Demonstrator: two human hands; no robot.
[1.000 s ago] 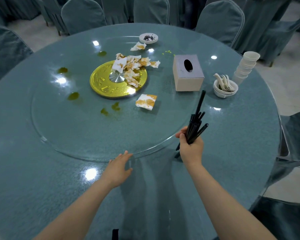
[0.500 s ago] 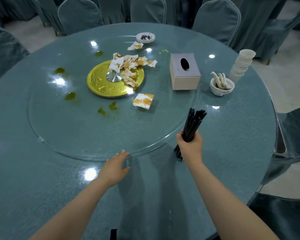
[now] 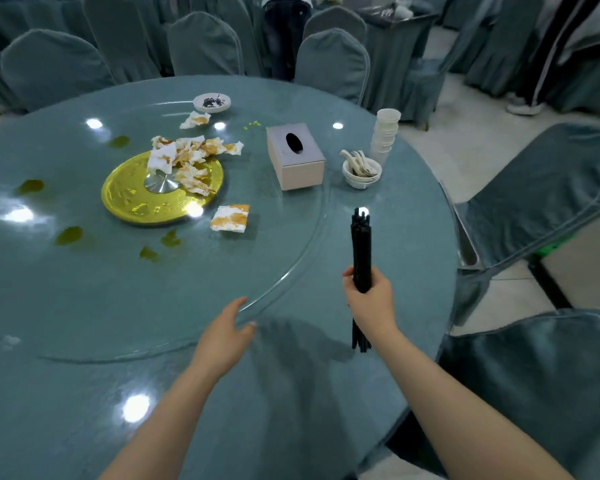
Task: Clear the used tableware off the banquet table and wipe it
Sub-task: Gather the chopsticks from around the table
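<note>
Round banquet table under a teal cloth and glass top, filling most of the frame, with a large clear glass turntable set on it. Bundle of black chopsticks right of centre, standing nearly upright and gripped round its lower middle by the right hand, fingers curled tight about the sticks; upper ends gathered evenly above the fist, lower ends poking out below the wrist. Left hand just left of it at lower centre, fingers loosely extended and holding nothing, fingertips resting at the near rim of the turntable. Hands near one another but apart.

Further up, at centre left, a round gold plate with a silver hub, heaped along its upper edge with crumpled white napkins stained orange. One more stained folded napkin lying flat just below and right of the gold plate, well above the left hand. Greenish-yellow sauce spots scattered over the glass at left. Grey cardboard tissue box with an oval slot at upper centre, above the chopstick bundle. To its right, a small white bowl filled with white spoons, and just behind that a leaning stack of white cups near the table's edge. Small white dish with dark scraps at the far side, top centre. Teal-covered chairs ringed round the table.
</note>
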